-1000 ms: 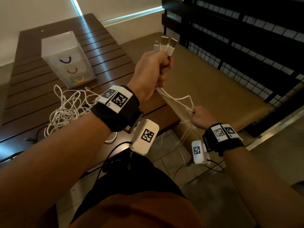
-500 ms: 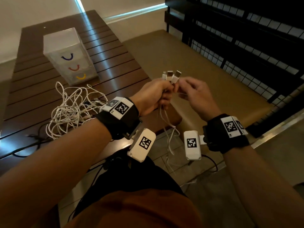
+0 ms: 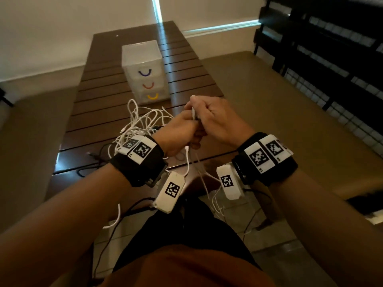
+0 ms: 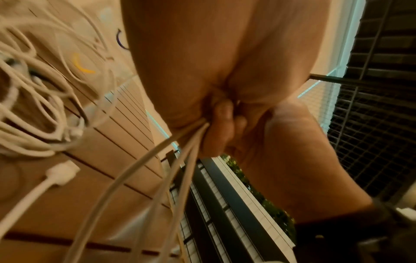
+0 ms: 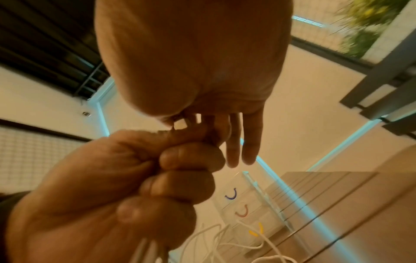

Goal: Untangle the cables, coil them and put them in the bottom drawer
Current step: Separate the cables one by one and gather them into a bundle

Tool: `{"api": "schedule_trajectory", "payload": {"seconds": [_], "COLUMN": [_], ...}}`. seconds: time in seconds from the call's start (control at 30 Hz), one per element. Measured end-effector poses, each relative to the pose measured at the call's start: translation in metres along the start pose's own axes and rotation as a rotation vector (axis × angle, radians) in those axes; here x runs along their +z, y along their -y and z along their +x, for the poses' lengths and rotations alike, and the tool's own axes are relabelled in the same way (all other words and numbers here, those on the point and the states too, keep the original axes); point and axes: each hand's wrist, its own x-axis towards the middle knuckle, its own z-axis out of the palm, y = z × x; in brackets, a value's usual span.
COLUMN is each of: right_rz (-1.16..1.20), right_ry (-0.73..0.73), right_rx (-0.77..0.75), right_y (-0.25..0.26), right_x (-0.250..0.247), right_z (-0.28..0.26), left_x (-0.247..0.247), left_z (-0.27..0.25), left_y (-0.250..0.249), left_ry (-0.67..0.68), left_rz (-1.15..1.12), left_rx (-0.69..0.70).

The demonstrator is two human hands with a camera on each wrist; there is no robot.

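My left hand (image 3: 183, 131) grips a bundle of white cables (image 3: 187, 160) in a fist above the near table edge; their plug ends (image 3: 194, 115) stick up from it. My right hand (image 3: 200, 111) is pressed against the left, thumb and forefinger pinching those plug ends. The held strands (image 4: 157, 160) hang down from the fist (image 5: 171, 178) toward the floor. A white cable tangle (image 3: 143, 121) lies on the table just behind my hands. Behind it stands the clear drawer unit (image 3: 143, 59); its bottom drawer, shut, has a yellow handle (image 3: 152, 97).
The dark slatted wooden table (image 3: 99, 100) runs away from me. A thin black cable (image 3: 97, 158) lies near its front left corner. A black metal grille (image 3: 331, 59) stands at the right. A loose white plug (image 4: 63, 172) rests on the table.
Both hands have dropped from chest height to just over the table edge. The right hand left the hanging strands, rose to the plug ends and took hold of them.
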Motion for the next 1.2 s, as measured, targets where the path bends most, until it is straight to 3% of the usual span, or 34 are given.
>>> {"api": "schedule_trajectory", "payload": {"seconds": [0.27, 0.33, 0.43, 0.5, 0.57, 0.63, 0.7, 0.93, 1.07, 1.2], "right_rz": [-0.150, -0.028, 0.275, 0.206, -0.022, -0.286, -0.390, -0.147, -0.312, -0.236], "right_ry": [0.276, 0.338, 0.301, 0.315, 0.425, 0.521, 0.536, 0.462, 0.668, 0.588], "right_rx": [-0.123, -0.085, 0.028, 0.008, -0.005, 0.020, 0.040, 0.196, 0.161, 0.117], "right_y": [0.060, 0.065, 0.060, 0.051, 0.038, 0.023, 0.010, 0.016, 0.016, 0.019], "right_x": [0.050, 0.060, 0.073, 0.082, 0.091, 0.097, 0.101, 0.122, 0.135, 0.132], "right_z": [0.050, 0.065, 0.089, 0.099, 0.102, 0.099, 0.096, 0.098, 0.099, 0.096], "left_x": [-0.080, -0.096, -0.122, -0.140, -0.154, -0.162, -0.164, -0.173, -0.178, -0.183], "left_z": [-0.032, -0.038, -0.046, -0.050, -0.055, -0.059, -0.062, -0.055, -0.057, -0.059], "left_y": [0.011, 0.012, 0.012, 0.013, 0.018, 0.024, 0.030, 0.052, 0.062, 0.075], "left_ry": [-0.189, -0.217, -0.281, -0.360, -0.428, -0.463, -0.478, -0.600, -0.609, -0.587], "left_rz": [0.092, 0.068, -0.108, -0.198, -0.280, -0.277, -0.211, -0.198, -0.258, -0.206], "left_rx": [0.068, 0.073, 0.077, 0.076, 0.078, 0.060, 0.025, -0.026, -0.049, -0.056]}}
